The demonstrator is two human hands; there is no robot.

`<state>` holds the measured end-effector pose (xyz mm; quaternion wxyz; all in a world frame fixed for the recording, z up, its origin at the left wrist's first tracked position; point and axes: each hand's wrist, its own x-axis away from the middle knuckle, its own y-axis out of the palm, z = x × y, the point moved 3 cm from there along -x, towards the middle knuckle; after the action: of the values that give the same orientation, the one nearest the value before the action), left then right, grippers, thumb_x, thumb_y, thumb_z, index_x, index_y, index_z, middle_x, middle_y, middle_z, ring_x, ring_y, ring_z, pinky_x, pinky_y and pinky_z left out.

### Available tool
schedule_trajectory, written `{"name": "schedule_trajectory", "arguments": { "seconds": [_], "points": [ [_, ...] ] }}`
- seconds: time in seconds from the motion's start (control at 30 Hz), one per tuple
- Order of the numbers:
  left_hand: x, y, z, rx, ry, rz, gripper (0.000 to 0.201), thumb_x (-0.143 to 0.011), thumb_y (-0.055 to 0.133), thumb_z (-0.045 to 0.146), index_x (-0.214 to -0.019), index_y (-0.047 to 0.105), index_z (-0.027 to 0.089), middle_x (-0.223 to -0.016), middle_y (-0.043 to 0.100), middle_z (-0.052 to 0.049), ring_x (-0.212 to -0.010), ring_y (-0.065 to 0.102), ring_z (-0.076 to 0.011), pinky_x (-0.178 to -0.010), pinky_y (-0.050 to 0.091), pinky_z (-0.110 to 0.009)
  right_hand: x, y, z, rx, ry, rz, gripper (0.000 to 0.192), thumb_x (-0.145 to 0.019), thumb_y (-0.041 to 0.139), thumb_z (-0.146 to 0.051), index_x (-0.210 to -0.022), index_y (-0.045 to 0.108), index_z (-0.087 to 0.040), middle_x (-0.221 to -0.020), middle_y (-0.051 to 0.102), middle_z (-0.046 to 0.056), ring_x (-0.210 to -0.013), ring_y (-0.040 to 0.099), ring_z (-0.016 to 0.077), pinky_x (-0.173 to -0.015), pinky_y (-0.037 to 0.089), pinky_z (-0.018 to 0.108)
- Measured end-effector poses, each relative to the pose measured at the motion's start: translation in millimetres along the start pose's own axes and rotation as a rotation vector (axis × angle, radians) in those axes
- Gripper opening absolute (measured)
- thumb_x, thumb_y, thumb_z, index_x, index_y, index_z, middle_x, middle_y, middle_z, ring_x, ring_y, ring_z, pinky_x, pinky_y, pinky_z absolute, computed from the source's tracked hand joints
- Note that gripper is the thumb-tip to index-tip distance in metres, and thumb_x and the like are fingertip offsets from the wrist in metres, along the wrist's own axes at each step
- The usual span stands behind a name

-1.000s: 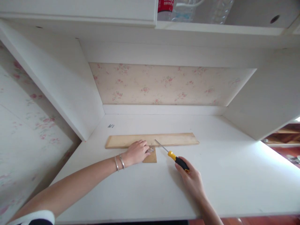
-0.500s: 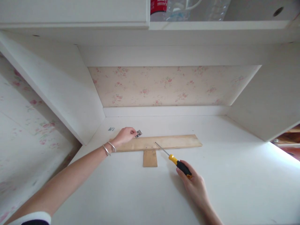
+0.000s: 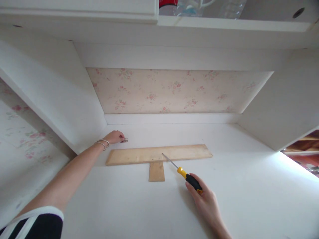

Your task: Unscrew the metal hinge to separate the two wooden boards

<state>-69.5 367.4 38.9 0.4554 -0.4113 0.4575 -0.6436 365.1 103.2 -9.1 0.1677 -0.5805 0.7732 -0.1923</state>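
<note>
With the left hand at ten o'clock pinching a small metal hinge just beyond the long board, and the right hand wrapped around a screwdriver, the hinge could slip free; no writing is legible.

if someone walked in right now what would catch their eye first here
Likely the yellow-and-black screwdriver held in the right hand, its tip resting on the long wooden strip lying across the middle of the white desk. A small wooden block sits against the strip's near edge. At the back left, the left hand holds a small metal hinge low over the desk.
</note>
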Motion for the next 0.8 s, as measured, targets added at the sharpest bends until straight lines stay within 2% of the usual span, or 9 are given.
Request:
{"name": "schedule_trajectory", "arguments": {
  "seconds": [0.2, 0.27, 0.33, 0.37, 0.4, 0.5, 0.57, 0.7, 0.8],
  "points": [
    [1, -0.8, 2, -0.069, -0.029, 0.144, 0.027, -0.080, 0.051, 0.033, -0.093, 0.069, 0.018, -0.105, 0.063, -0.012, -0.094, 0.058, -0.0266, -0.083, 0.042, -0.036, -1, 0, 1, 0.020, 0.009, -0.002, 0.050, -0.075, 0.059, -0.054, -0.113, 0.062, -0.022, -0.102, 0.069, 0.007, -0.089, 0.063, 0.0214, -0.079, 0.050, 0.029],
    [6, -2.0, 15, -0.078, -0.026, 0.182, 0.032, -0.085, 0.043, 0.034, -0.099, 0.067, 0.017, -0.111, 0.060, -0.012, -0.096, 0.057, -0.0261, -0.085, 0.042, -0.037, -1, 1, 1, 0.014, 0.018, -0.013, 0.050, -0.075, 0.059, -0.053, -0.114, 0.062, -0.022, -0.102, 0.069, 0.007, -0.088, 0.063, 0.0213, -0.078, 0.050, 0.028],
    [14, -0.3, 40, -0.074, 0.017, 0.187, 0.038, -0.089, 0.036, 0.038, -0.104, 0.065, 0.018, -0.112, 0.060, -0.010, -0.095, 0.058, -0.0234, -0.087, 0.042, -0.035, -2, 1, 0, 0.006, 0.024, -0.015, 0.050, -0.075, 0.060, -0.053, -0.114, 0.062, -0.021, -0.100, 0.069, 0.006, -0.086, 0.064, 0.0211, -0.077, 0.051, 0.028],
    [19, 2.2, 56, -0.065, 0.063, 0.173, 0.040, -0.089, 0.036, 0.043, -0.107, 0.063, 0.020, -0.112, 0.061, -0.008, -0.096, 0.058, -0.0216, -0.088, 0.042, -0.032, -2, 1, 0, 0.002, 0.023, -0.013, 0.050, -0.075, 0.060, -0.053, -0.113, 0.062, -0.021, -0.100, 0.069, 0.006, -0.086, 0.064, 0.0211, -0.077, 0.051, 0.028],
    [25, 6.3, 74, -0.045, 0.167, 0.126, 0.044, -0.087, 0.041, 0.048, -0.113, 0.061, 0.019, -0.115, 0.060, -0.008, -0.101, 0.057, -0.0218, -0.092, 0.040, -0.031, -2, 1, -1, -0.003, 0.020, -0.009, 0.049, -0.074, 0.060, -0.053, -0.112, 0.063, -0.021, -0.099, 0.069, 0.006, -0.086, 0.064, 0.0211, -0.076, 0.051, 0.027],
    [45, 20.4, 126, -0.054, 0.445, -0.016, 0.073, -0.067, 0.061, 0.064, -0.127, 0.051, 0.024, -0.130, 0.052, -0.008, -0.114, 0.050, -0.0252, -0.097, 0.036, -0.031, -1, 0, -4, -0.019, 0.015, 0.014, 0.049, -0.073, 0.062, -0.052, -0.110, 0.065, -0.022, -0.095, 0.070, 0.006, -0.083, 0.065, 0.0211, -0.072, 0.052, 0.027],
    [56, 28.9, 148, -0.079, 0.532, -0.104, 0.081, -0.057, 0.069, 0.064, -0.126, 0.051, 0.025, -0.123, 0.057, -0.007, -0.110, 0.053, -0.0258, -0.094, 0.039, -0.031, 0, 0, -6, -0.026, 0.023, 0.030, 0.048, -0.072, 0.062, -0.052, -0.109, 0.065, -0.022, -0.093, 0.071, 0.005, -0.080, 0.065, 0.0210, -0.070, 0.052, 0.027],
    [59, 34.0, 164, -0.123, 0.513, -0.155, 0.064, -0.057, 0.070, 0.050, -0.116, 0.057, 0.027, -0.105, 0.063, -0.005, -0.092, 0.060, -0.0235, -0.076, 0.045, -0.028, 1, -3, -8, -0.040, 0.037, 0.047, 0.049, -0.072, 0.062, -0.053, -0.109, 0.065, -0.021, -0.092, 0.071, 0.006, -0.081, 0.065, 0.0217, -0.070, 0.052, 0.027],
    [48, 27.0, 165, -0.166, 0.502, -0.169, 0.057, -0.055, 0.070, 0.044, -0.108, 0.061, 0.028, -0.101, 0.063, -0.004, -0.084, 0.061, -0.0229, -0.069, 0.045, -0.028, 2, -5, -7, -0.057, 0.047, 0.066, 0.051, -0.071, 0.063, -0.054, -0.110, 0.065, -0.020, -0.095, 0.070, 0.006, -0.084, 0.065, 0.0221, -0.073, 0.051, 0.028]
  ]
}}
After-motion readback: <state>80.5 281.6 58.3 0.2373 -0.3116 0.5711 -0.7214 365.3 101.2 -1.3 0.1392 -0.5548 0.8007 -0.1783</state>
